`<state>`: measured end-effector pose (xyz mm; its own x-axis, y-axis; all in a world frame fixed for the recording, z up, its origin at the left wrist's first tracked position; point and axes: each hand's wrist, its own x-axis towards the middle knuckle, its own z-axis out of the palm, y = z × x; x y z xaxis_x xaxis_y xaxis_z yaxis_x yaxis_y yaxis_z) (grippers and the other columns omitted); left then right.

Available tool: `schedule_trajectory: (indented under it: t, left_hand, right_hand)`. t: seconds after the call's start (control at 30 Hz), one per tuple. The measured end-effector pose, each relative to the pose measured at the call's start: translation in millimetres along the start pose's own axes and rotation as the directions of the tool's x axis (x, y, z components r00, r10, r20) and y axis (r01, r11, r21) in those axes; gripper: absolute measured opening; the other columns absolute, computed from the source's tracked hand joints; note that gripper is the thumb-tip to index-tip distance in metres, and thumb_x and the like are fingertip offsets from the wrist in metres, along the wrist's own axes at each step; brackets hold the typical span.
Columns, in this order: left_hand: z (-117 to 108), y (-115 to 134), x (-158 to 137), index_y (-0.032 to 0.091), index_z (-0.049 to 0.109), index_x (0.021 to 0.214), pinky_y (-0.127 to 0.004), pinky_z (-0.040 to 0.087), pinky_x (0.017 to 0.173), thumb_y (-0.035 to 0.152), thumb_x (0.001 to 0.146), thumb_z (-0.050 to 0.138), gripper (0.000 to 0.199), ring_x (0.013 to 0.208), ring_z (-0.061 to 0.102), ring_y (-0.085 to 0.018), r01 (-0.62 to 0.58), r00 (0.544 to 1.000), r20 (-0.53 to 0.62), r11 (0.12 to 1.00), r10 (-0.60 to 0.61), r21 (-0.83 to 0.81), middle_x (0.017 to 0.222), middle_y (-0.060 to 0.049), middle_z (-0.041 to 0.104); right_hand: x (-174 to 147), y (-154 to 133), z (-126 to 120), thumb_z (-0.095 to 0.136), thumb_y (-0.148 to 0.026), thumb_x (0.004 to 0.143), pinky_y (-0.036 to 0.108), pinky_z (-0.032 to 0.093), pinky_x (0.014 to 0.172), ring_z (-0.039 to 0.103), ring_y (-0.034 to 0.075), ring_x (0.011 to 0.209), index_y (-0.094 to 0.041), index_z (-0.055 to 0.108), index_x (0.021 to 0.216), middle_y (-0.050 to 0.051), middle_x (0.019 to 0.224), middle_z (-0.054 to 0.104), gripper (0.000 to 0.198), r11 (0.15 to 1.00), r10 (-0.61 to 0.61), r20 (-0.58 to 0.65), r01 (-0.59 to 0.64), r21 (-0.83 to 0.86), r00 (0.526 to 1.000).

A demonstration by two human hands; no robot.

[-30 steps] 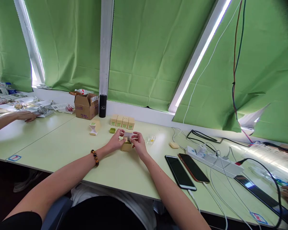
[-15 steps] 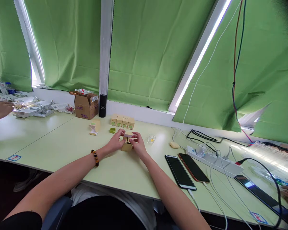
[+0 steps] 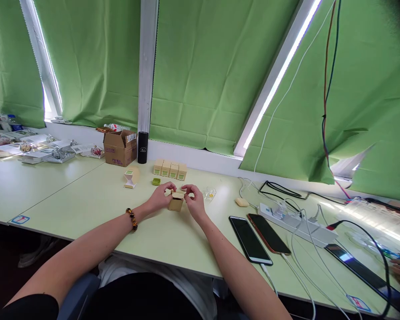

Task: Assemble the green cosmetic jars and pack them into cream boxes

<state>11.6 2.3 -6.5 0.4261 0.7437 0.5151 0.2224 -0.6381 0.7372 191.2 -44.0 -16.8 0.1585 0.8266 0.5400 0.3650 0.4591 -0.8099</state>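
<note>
A small kraft cardboard box (image 3: 176, 204) stands upright on the table in front of me, its top partly open with a flap raised. My left hand (image 3: 160, 197) is at the box's upper left edge, thumb and fingers pinched on it. At the upper right edge, my right hand (image 3: 195, 203) has its fingertips bent together against the flap. Just behind the box sits a small green square container (image 3: 156, 181). A clear plastic piece with a yellow centre (image 3: 210, 193) lies right of my right hand.
Several closed kraft boxes (image 3: 170, 170) stand in a row behind. An open box (image 3: 130, 178) lies left, near a carton (image 3: 120, 149) and black bottle (image 3: 142, 147). Phones (image 3: 250, 240), a power strip (image 3: 293, 223) and cables occupy the right. Packaged items (image 3: 58, 154) lie far left.
My hands have moved apart from the middle of the box to its two sides, exposing its top. Another person's hand at the far left has withdrawn from the packaged items.
</note>
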Motion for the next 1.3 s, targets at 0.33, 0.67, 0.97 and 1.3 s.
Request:
schedule_trajectory:
  t: [0.33,0.67,0.97,1.3]
  left_hand:
    - [-8,3,-4,0.022,0.067,0.1,-0.041,0.045,0.102,0.017,0.083,0.057,0.021,0.112,0.059,-0.026,-0.107,0.988,-0.095,0.986,0.12,0.129,0.109,-0.006,0.071]
    - [-20,12,-7,0.022,0.067,0.095,-0.038,0.045,0.085,0.019,0.086,0.063,0.009,0.087,0.056,-0.022,-0.341,0.93,0.012,0.851,0.367,0.399,0.076,-0.002,0.067]
    - [-18,9,-8,0.02,0.066,0.09,-0.036,0.041,0.079,0.015,0.083,0.061,0.01,0.078,0.056,-0.021,-0.366,0.923,0.058,0.817,0.381,0.446,0.069,-0.002,0.065]
    - [-17,8,-8,0.019,0.064,0.085,-0.036,0.037,0.076,0.012,0.078,0.06,0.011,0.07,0.055,-0.018,-0.372,0.92,0.084,0.788,0.382,0.491,0.069,-0.001,0.063]
  right_hand:
    - [-4,-11,-5,0.061,-0.031,0.084,0.028,0.045,0.063,0.058,0.018,0.078,-0.023,0.07,0.091,0.002,0.084,0.064,0.014,0.995,-0.09,-0.007,0.09,-0.033,0.996]
    - [-4,-3,-3,0.063,-0.026,0.082,0.028,0.046,0.062,0.057,0.017,0.076,-0.022,0.069,0.089,0.001,0.08,0.062,0.01,0.984,-0.156,0.006,0.156,-0.089,0.988]
    - [-6,-1,-3,0.061,-0.018,0.079,0.029,0.044,0.06,0.055,0.018,0.073,-0.022,0.063,0.087,0.003,0.081,0.063,0.009,0.927,-0.295,0.061,0.301,-0.222,0.954]
    - [-7,-3,-4,0.059,-0.014,0.08,0.03,0.041,0.062,0.054,0.02,0.075,-0.023,0.059,0.084,0.002,0.077,0.062,0.01,0.856,-0.383,0.121,0.401,-0.327,0.916]
